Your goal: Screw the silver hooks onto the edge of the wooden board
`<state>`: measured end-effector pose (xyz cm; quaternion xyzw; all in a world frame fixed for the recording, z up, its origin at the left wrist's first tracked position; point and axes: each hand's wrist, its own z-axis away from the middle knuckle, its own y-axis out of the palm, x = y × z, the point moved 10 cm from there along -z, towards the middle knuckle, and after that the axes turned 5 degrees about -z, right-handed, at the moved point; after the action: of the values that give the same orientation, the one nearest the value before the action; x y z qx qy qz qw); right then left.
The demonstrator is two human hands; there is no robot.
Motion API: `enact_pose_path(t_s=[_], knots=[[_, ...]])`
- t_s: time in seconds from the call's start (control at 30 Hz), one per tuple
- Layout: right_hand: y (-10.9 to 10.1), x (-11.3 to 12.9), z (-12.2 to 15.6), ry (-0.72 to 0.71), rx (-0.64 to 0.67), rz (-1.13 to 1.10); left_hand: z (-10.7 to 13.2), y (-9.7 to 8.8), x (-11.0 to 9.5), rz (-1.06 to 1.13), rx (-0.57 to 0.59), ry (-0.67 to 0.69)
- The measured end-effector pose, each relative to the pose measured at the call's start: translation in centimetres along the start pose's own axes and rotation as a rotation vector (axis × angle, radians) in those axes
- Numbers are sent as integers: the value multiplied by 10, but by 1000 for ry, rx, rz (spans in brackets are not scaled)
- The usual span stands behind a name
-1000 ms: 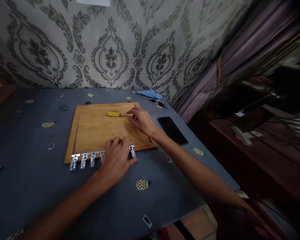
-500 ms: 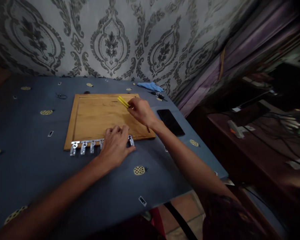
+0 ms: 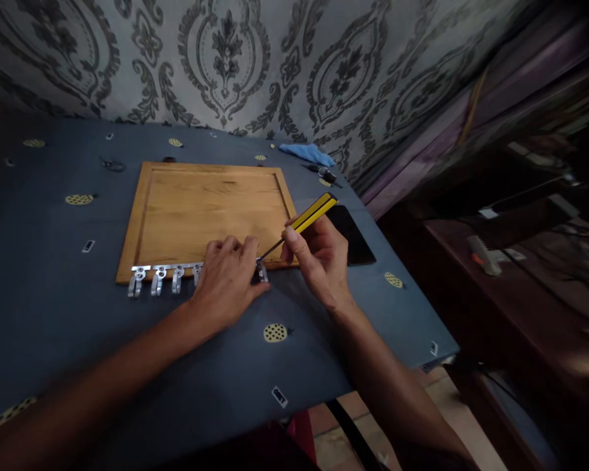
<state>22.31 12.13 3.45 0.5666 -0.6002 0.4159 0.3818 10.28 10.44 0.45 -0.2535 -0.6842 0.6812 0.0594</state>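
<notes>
A framed wooden board (image 3: 209,209) lies flat on the table. Along its near edge runs a metal hook rail (image 3: 158,273) with several silver hooks. My left hand (image 3: 228,275) holds the rail down against the board, its thumb by the rightmost hook and its palm hiding the middle hooks. In my right hand (image 3: 321,258) is a screwdriver (image 3: 314,213) with a yellow and black handle, tilted. The shaft points down left, and its tip is at the right end of the rail; whether it sits in a screw is too small to tell.
A black phone (image 3: 353,235) lies right of the board, partly behind my right hand. Keys (image 3: 326,174) and a blue cloth (image 3: 307,154) are at the back right. A small dark ring-like item (image 3: 114,165) lies back left. Patterned blue cloth (image 3: 44,261) covers the table.
My right hand has come toward me from above the board and turned the screwdriver, bringing its tip down to the rail's right end. My left hand stays on the rail. The view shifted slightly.
</notes>
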Motion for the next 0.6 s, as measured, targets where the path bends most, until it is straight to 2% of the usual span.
enact_pose_path(t_s=[0.6], knots=[[5, -8, 1, 0, 68, 48, 0, 1, 0, -9, -10, 10]])
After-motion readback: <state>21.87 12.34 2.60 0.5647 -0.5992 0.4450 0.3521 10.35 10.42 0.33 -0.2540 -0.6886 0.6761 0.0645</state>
